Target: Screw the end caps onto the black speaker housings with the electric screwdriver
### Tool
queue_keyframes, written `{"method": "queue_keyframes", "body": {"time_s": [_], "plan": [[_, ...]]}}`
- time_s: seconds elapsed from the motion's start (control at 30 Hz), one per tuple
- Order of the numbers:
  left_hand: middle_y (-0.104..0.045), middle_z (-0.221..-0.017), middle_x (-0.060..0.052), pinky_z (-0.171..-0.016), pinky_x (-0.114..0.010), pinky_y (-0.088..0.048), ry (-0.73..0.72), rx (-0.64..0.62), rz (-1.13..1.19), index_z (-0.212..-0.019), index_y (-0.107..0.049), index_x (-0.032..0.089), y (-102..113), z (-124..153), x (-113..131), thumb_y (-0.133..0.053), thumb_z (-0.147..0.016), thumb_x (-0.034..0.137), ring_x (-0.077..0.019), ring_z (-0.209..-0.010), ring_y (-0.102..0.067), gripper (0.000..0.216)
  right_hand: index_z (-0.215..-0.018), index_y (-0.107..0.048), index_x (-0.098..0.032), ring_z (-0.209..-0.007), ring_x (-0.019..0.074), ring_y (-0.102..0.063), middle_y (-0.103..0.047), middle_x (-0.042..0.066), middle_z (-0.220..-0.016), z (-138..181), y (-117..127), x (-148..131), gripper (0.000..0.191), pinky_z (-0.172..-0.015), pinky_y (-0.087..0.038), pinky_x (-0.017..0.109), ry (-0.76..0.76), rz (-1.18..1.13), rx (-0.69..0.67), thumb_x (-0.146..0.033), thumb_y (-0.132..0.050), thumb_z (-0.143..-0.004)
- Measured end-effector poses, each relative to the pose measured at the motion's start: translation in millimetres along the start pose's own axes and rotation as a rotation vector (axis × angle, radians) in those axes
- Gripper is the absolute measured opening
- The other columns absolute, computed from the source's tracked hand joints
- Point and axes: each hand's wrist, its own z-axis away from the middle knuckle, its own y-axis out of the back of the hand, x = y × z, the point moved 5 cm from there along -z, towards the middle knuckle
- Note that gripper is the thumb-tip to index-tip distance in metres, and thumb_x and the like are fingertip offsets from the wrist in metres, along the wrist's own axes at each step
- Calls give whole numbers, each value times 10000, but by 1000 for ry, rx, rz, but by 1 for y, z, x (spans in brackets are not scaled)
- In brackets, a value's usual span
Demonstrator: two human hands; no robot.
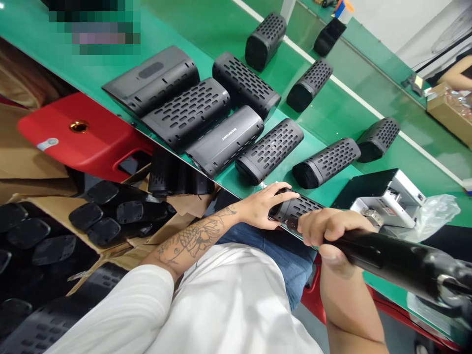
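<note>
- Stretching past your lap, the long green-surfaced worktable (320, 123) is carrying several dark grey, rounded casings; one casing with white lettering (229, 139) is lying near the edge.
- To your left, a glossy red plastic stool (106, 132) is standing beside the table.
- Near your right hand, a boxy black-and-silver metal machine (391, 199) is sitting on the table, with a crumpled clear plastic bag (438, 214) just beside it.
- Your glossy black, cylindrical power tool (398, 255) is lying slantwise across your right side, its narrow end pointing toward your left hand. You should be lining that end up squarely with the part before pressing; whether it is touching, I cannot tell.
- The dark grey slotted casing (308, 202) you are working on is resting at the table's near edge, partly hidden beneath both hands. Bracing it against the tabletop should be helping stop any roll.
- Your right hand (332, 228) is wrapping the tool, fingers clamped on its barrel; a relaxed wrist should be giving steadier aim.
- Your left hand (267, 206) is gripping the casing's end, fingers slightly apart; you should be leaving the tip's path free of them.
</note>
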Motion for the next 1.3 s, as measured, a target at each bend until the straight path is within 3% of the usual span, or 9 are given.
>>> {"method": "queue_keyframes", "body": {"time_s": [0.33, 0.5, 0.6, 0.67, 0.83, 0.9, 1.0, 1.17, 1.3], "plan": [[-541, -1790, -249, -1345, -623, -622, -105, 174, -217, -1817, -508, 256, -4, 22, 4, -978, -963, 447, -437, -1628, -662, 994, -1068, -753, -311, -576, 156, -684, -727, -66, -734, 23, 8, -14, 232, -668, -658, 357, -100, 23, 74, -359, -957, -970], [-608, -1677, -319, -1130, -663, -721, -107, 398, -547, -1837, -497, 185, -40, 89, 46, -882, -1002, 709, -486, -1444, -745, 1058, -922, -733, -287, -357, 139, -518, -639, -99, -576, 37, 114, -66, 399, -450, -564, 337, 66, 171, 566, -592, -988, -895], [-645, -1662, -286, -1057, -554, -758, -235, 342, -527, -1755, -600, 191, -69, 107, 71, -761, -1031, 415, -410, -1401, -773, 775, -810, -652, -259, -411, 146, -578, -635, -77, -560, 50, 192, -70, 502, -457, -564, 320, 172, 489, 1030, -574, -1036, -739], [-740, -1548, -208, -1026, -443, -753, -355, 250, -497, -1670, -679, 232, -82, 99, 83, -733, -975, 214, -308, -1272, -806, 696, -802, -649, -248, -428, 142, -602, -638, -66, -554, 53, 226, -55, 440, -446, -530, 288, 177, 554, 1132, -523, -990, -757], [-773, -1626, -142, -1189, -414, -616, -603, -67, -689, -1592, -753, 275, -84, 25, 105, -842, -1051, 227, -281, -1355, -737, 550, -780, -656, -245, -424, 149, -614, -646, -55, -548, 61, 250, -18, 350, -477, -574, 310, 83, 523, 1048, -447, -941, -804], [-691, -1752, -190, -1302, -502, -530, -552, -241, -764, -1675, -701, 250, -78, -11, 110, -889, -1029, 328, -364, -1542, -660, 677, -806, -667, -247, -437, 151, -627, -657, -64, -568, 66, 246, -16, 361, -504, -606, 323, 65, 509, 1017, -451, -965, -812], [-748, -1576, -276, -1235, -594, -521, -357, -414, -796, -1773, -601, 165, -68, -55, 108, -984, -915, 439, -455, -1392, -720, 978, -799, -691, -253, -439, 157, -624, -660, -64, -572, 69, 236, -25, 389, -494, -603, 332, 57, 491, 981, -467, -1016, -813], [-747, -1459, -278, -1105, -528, -486, -136, -359, -866, -1794, -575, 162, -54, -94, 91, -978, -953, 441, -439, -1247, -708, 973, -717, -686, -254, -428, 149, -586, -662, -60, -573, 77, 215, -65, 464, -476, -606, 341, 210, 444, 938, -536, -1044, -803], [-744, -1395, -226, -1068, -482, -441, -64, -341, -869, -1800, -566, 199, -48, -106, 80, -962, -970, 557, -410, -1216, -678, 987, -934, -801, -278, -381, 180, -577, -706, -45, -606, 79, 181, -84, 307, -435, -612, 378, 257, 285, 644, -510, -998, -896]]}}
